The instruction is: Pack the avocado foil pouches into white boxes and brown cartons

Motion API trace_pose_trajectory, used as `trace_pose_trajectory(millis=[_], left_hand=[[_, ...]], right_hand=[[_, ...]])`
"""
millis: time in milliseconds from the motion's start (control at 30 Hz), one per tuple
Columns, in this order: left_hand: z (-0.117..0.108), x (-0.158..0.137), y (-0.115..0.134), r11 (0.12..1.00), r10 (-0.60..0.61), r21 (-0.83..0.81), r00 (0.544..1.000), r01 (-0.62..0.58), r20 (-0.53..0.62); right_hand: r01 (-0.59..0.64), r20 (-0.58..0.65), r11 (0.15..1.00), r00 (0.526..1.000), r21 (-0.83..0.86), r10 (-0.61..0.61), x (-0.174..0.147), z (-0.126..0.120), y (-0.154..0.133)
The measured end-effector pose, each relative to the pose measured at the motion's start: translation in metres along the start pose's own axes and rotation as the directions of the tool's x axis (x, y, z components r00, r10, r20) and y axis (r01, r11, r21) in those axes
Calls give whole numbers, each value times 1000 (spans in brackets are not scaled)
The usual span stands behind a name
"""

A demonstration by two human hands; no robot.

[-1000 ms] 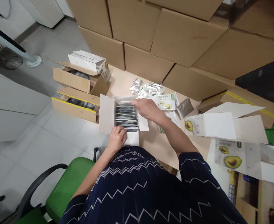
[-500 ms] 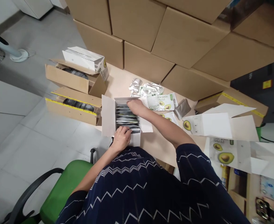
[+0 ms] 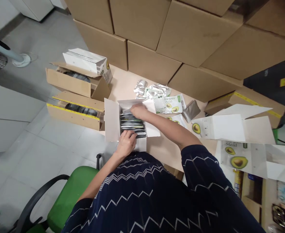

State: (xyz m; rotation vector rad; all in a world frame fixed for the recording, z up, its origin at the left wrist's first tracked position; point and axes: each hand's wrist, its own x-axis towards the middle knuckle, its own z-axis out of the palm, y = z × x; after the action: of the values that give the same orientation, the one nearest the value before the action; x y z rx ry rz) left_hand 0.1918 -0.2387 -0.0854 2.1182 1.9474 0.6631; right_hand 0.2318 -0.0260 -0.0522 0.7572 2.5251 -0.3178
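Observation:
An open white carton (image 3: pixel 112 121) stands at the table's edge in front of me, its flaps spread outward. A tight row of flat pouches (image 3: pixel 132 123) stands on edge inside it. At the carton's near end my left hand (image 3: pixel 126 142) has its fingers bent and closed over the nearest pouches. My right hand (image 3: pixel 139 111) reaches into the far end, knuckles up and fingers curled down; its fingertips are hidden among the pouches and the carton wall.
Loose Super Meal pouches (image 3: pixel 170 104) and crumpled silver pouches (image 3: pixel 157 90) lie behind the carton. Brown boxes (image 3: pixel 75 111) holding dark packs stand at left. Open white cartons (image 3: pixel 226 127) are at right. Stacked cardboard boxes (image 3: pixel 152 60) wall the back. A green chair (image 3: pixel 71 191) stands at lower left.
Both hands stay at the two ends of the carton. My right hand has shifted very slightly left. The camera view has moved a little.

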Motion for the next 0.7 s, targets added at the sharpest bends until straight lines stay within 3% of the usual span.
trace_pose_trajectory(millis=[167,233,300,333,400,467,533,567,667,700], left_hand=[[1,5,1,999,37,5,998,-37,-52],[2,6,1,999,44,3,997,-44,-66],[3,7,0,999,48,-3,996,-49,-76],[4,7,-1,999,51,-5,996,-51,-79],[6,7,-2,998,55,-6,995,-56,-86],[8,5,-5,998,66,0,993,-66,-99],[10,4,-7,997,80,13,991,-79,-107],[11,4,-8,996,87,20,991,-85,-104],[13,4,-10,993,111,41,989,-108,-95],[13,4,-11,991,126,49,987,-121,-100]], right_hand=[[-17,-41,1000,999,24,18,-9,-6,6],[-20,-128,995,991,102,33,-21,-8,6],[34,-293,964,955,265,47,-41,-2,8],[83,-394,926,916,369,75,-53,4,10],[174,-565,800,791,575,234,-81,23,20],[187,-584,640,647,745,490,-110,51,41],[83,-469,502,511,861,721,-137,84,72],[-11,-399,456,466,890,790,-149,101,90],[-425,-163,383,467,820,869,-173,150,141],[-536,-88,377,488,755,868,-177,164,154]])
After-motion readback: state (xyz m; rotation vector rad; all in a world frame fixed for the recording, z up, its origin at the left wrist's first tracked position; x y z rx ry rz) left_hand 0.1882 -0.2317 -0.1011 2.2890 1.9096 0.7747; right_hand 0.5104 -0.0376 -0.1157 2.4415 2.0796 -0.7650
